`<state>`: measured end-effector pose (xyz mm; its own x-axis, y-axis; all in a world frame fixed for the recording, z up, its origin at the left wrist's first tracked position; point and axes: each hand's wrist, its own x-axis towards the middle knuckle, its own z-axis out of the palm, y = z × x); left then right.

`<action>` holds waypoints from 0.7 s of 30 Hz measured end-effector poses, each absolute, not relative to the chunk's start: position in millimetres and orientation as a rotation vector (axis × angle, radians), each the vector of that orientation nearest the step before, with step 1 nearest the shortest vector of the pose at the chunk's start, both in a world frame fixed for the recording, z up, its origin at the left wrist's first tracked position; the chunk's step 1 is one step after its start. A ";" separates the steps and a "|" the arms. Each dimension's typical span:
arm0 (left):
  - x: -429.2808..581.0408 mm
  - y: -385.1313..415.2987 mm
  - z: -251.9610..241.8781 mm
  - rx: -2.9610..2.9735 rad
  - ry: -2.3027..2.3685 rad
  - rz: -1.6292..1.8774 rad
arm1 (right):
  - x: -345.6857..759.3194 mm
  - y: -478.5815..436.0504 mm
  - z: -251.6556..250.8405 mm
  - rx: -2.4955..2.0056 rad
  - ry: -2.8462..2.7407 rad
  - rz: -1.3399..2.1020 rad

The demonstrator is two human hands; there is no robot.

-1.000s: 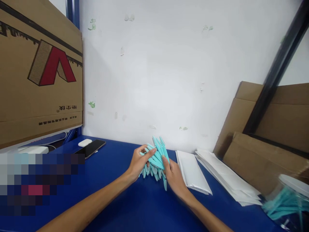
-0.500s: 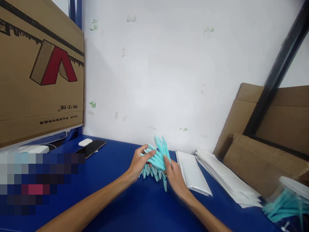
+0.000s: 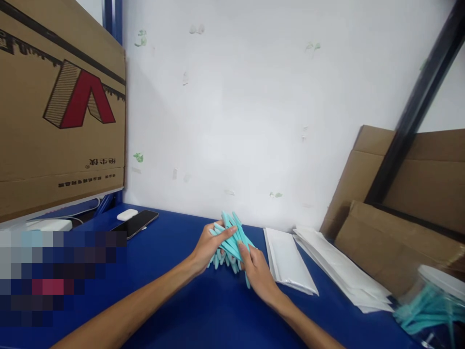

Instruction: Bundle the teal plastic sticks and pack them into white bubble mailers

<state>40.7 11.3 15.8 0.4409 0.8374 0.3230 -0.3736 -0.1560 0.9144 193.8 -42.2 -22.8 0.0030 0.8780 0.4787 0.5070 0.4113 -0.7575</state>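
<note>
My left hand point(image 3: 205, 248) is closed around a bundle of slim turquoise plastic sticks point(image 3: 229, 248), shaped like eyebrow razors, its thumb lying across the top. From the right, my right hand point(image 3: 259, 275) pinches more of the same sticks with its thumb, and these point up and away toward the wall. Both bundles cross and touch between the hands, so where one ends is hard to see. Under the hands, tips of further turquoise sticks point(image 3: 217, 260) stick out just above the blue table point(image 3: 181, 308); how they are held or lie is partly hidden.
Right of my hands lie a white plastic packet point(image 3: 290, 261) and white paper sleeves point(image 3: 337, 266). A clear jar of turquoise sticks point(image 3: 425, 310) stands at the lower right, before cardboard point(image 3: 392, 247). At left are a phone point(image 3: 136, 224), a white case point(image 3: 127, 214) and a large carton point(image 3: 29, 121).
My right hand has shifted slightly left and its sticks now overlap the left hand's bundle more. Their tips sit lower and further left. The left hand has hardly moved.
</note>
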 end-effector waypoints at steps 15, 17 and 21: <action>46.4 5.1 16.1 1.150 0.469 1.176 | 190.2 -43.8 -19.8 -1.232 -1.504 0.591; 45.7 3.6 18.2 1.133 0.406 1.156 | 188.9 -43.0 -18.6 -1.201 -1.483 0.614; 46.5 0.7 19.2 1.146 0.314 1.104 | 186.2 -44.4 -17.1 -1.194 -1.385 0.676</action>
